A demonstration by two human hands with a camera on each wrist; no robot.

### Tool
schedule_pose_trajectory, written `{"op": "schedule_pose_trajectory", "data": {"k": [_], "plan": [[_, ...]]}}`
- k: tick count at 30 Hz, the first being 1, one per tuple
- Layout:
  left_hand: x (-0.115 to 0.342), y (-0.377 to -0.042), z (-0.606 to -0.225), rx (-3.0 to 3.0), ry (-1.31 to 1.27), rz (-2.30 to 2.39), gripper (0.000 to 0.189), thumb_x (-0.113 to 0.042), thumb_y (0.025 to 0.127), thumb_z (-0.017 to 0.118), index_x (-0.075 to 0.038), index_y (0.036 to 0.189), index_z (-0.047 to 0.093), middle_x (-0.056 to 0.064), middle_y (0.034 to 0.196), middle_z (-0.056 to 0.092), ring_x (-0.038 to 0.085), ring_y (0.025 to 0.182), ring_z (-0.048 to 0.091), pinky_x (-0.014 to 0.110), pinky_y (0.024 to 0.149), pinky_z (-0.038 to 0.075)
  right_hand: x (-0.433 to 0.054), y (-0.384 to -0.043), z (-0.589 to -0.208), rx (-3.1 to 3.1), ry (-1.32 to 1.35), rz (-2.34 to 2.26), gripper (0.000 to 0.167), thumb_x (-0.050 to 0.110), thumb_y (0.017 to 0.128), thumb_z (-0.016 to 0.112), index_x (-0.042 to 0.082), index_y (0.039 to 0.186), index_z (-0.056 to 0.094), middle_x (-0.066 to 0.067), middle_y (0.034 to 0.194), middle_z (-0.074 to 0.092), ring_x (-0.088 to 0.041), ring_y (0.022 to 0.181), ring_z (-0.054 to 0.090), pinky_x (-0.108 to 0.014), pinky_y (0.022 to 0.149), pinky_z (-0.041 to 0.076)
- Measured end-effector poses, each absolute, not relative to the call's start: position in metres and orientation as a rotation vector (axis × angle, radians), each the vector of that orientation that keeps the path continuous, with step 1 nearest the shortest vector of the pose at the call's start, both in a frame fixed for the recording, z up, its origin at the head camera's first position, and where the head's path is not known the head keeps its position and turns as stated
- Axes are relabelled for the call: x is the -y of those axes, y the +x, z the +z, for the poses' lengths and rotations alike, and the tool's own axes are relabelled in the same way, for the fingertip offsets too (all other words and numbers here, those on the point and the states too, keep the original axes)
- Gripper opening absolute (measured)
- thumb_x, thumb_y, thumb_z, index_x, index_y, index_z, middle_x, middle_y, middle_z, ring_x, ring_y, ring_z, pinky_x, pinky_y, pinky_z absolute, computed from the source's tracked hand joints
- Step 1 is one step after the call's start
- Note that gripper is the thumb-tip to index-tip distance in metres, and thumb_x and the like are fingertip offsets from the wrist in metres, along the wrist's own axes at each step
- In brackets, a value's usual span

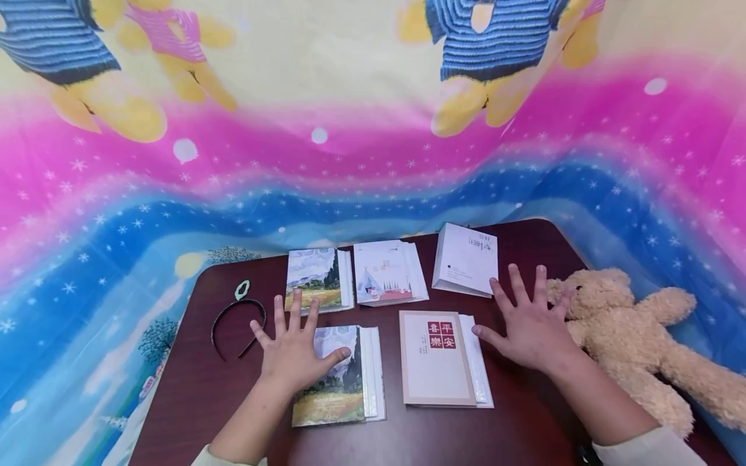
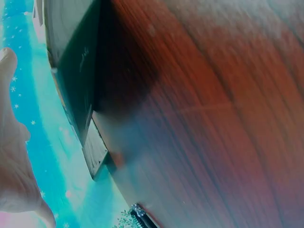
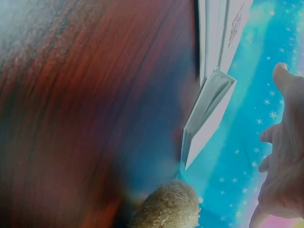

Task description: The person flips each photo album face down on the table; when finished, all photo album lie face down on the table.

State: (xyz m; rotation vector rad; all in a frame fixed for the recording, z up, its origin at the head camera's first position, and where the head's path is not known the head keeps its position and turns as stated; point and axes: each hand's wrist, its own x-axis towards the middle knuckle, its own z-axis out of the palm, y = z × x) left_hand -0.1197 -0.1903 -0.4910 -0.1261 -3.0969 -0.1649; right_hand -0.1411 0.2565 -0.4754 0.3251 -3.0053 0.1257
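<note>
My left hand (image 1: 294, 353) has its fingers spread above the near landscape-covered album (image 1: 329, 395), overlapping its upper left part in the head view. Also fingers-spread, my right hand (image 1: 533, 330) hovers between a white album with red Chinese characters (image 1: 434, 359) and a plush bear (image 1: 623, 336). Neither hand holds anything. Behind them stand a second landscape-covered album (image 1: 315, 275), an album with a tent picture (image 1: 384, 275) and a white album (image 1: 466, 259) turned at an angle. Both wrist views show the palms (image 2: 16, 161) (image 3: 285, 156) raised off the dark table.
A black headband with a green ornament (image 1: 241, 291) lies on the left of the dark wooden table (image 1: 186, 388). The bear leans along the right edge. A bear-printed cloth (image 1: 350, 162) hangs behind and beside the table.
</note>
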Motion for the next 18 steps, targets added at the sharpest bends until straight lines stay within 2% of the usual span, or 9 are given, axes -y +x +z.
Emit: {"op": "schedule_pose_trajectory", "data": {"k": [5,9,14,18], "plan": [[0.184,-0.118,-0.489,3.128,-0.163,-0.231,0.120,-0.092,0.077,0.056,-0.024,0.168,0.018,0.007,0.174,-0.013,0.039,0.156,-0.020,0.078,0.112,-0.012,-0.255,-0.137,-0.473,3.030,0.356,0.169,0.104,0.085,0.089,0.047,0.014,0.164,0.033,-0.021,0.172,0.000,-0.042,0.151,-0.029,-0.084,0.106,-0.013],[0.176,-0.117,-0.488,3.151,-0.191,-0.289,0.118,-0.086,0.078,0.062,-0.022,0.168,0.019,0.011,0.174,-0.003,0.043,0.158,-0.006,0.075,0.118,0.000,-0.254,-0.133,-0.475,3.056,0.393,0.244,0.101,0.083,0.092,0.044,0.013,0.164,0.032,-0.023,0.172,0.003,-0.044,0.154,-0.022,-0.082,0.111,-0.003],[0.162,-0.118,-0.487,3.156,-0.262,-0.361,0.117,-0.082,0.078,0.067,-0.024,0.168,0.021,0.013,0.173,0.011,0.042,0.156,0.010,0.072,0.118,0.016,-0.253,-0.129,-0.480,3.074,0.440,0.352,0.095,0.075,0.097,0.046,0.010,0.164,0.031,-0.026,0.171,0.008,-0.052,0.155,0.002,-0.075,0.116,0.014],[0.151,-0.118,-0.487,3.163,-0.298,-0.456,0.115,-0.080,0.079,0.069,-0.028,0.168,0.018,0.013,0.171,0.017,0.042,0.155,0.016,0.073,0.115,0.023,-0.250,-0.126,-0.488,3.073,0.466,0.392,0.089,0.067,0.098,0.055,0.008,0.162,0.034,-0.027,0.168,0.018,-0.054,0.152,0.017,-0.068,0.118,0.022]]}}
